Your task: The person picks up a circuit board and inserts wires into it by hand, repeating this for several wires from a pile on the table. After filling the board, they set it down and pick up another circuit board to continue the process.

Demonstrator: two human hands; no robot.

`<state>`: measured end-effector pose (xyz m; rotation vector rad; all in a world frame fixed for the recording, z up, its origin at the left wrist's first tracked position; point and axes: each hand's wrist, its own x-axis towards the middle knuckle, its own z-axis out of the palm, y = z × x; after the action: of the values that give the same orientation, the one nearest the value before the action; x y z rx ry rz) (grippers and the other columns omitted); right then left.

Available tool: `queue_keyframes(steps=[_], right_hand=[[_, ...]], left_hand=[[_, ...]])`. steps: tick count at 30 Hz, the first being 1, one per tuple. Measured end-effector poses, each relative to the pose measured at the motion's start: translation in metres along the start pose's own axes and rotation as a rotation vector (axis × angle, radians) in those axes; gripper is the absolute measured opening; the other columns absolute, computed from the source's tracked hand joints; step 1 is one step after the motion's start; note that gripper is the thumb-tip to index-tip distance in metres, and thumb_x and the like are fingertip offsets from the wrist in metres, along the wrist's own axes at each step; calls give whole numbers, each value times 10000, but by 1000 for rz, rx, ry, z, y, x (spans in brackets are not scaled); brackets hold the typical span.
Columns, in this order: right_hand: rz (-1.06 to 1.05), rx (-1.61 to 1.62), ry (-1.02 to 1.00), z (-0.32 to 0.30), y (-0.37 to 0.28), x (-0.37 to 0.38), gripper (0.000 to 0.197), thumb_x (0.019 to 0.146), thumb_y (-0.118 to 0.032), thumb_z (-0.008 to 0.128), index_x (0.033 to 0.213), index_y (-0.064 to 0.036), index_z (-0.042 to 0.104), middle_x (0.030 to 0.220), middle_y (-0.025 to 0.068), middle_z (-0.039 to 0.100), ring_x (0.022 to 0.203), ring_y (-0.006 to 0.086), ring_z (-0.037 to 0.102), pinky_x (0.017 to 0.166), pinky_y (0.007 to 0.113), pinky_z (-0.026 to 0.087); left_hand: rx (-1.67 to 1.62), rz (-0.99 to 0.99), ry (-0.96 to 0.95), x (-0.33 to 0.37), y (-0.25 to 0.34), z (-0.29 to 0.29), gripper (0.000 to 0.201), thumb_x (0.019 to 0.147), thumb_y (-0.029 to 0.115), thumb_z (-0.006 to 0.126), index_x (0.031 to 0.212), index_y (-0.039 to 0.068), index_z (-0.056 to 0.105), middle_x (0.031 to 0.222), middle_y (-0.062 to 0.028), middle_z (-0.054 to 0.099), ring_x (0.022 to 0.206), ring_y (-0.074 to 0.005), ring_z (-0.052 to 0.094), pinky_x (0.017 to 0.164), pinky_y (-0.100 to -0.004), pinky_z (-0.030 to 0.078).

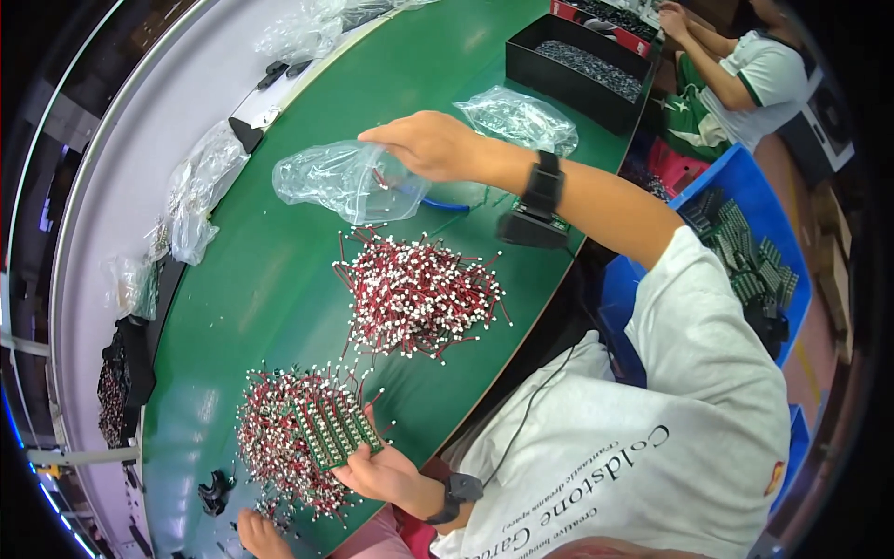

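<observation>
- Head view: left hand closed on board, over near wire pile.
- Board: likely light, stiff, fragile; we'd hold edges.
- Right hand at bag, likely soft, slippery; its grip we cannot tell.

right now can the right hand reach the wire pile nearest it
Probably yes: the wire pile lies uncovered close to the right hand, though that hand seems to hold a bag.

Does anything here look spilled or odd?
Nothing looks plainly damaged. Red wires with white ends lie in two loose heaps straight on the green table, stray ends poking out, so they look a bit spilled; a black clump sits nearby.
</observation>
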<state>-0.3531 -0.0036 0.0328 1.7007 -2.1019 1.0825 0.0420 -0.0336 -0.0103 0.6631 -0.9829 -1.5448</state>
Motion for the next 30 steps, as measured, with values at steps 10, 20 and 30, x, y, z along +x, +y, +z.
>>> queue_keyframes(steps=[10, 20, 30], right_hand=[[-89, -556, -20, -89, -7, -110, 399, 765, -9, 596, 1143, -127, 642, 1042, 68, 666, 922, 238, 646, 758, 338, 538], [153, -532, -371, -134, -10, -103, 347, 717, -274, 633, 996, -78, 694, 1161, 149, 625, 1120, 309, 567, 935, 412, 455], [411, -174, -555, -25, 18, -18, 319, 793, -317, 649, 872, -9, 662, 907, 187, 680, 838, 347, 654, 728, 428, 498]], left_hand=[[26, 12, -58, 6, -8, -15, 478, 749, -54, 360, 1205, -76, 500, 1191, -221, 566, 1052, -339, 600, 902, -543, 558], [35, 4, -68, 1, -3, -3, 485, 741, -52, 348, 1200, -78, 503, 1205, -226, 558, 1062, -340, 599, 901, -540, 561], [22, 15, -5, -7, 5, 8, 521, 722, -43, 384, 1231, -62, 495, 1219, -225, 555, 1056, -341, 605, 902, -547, 551]])
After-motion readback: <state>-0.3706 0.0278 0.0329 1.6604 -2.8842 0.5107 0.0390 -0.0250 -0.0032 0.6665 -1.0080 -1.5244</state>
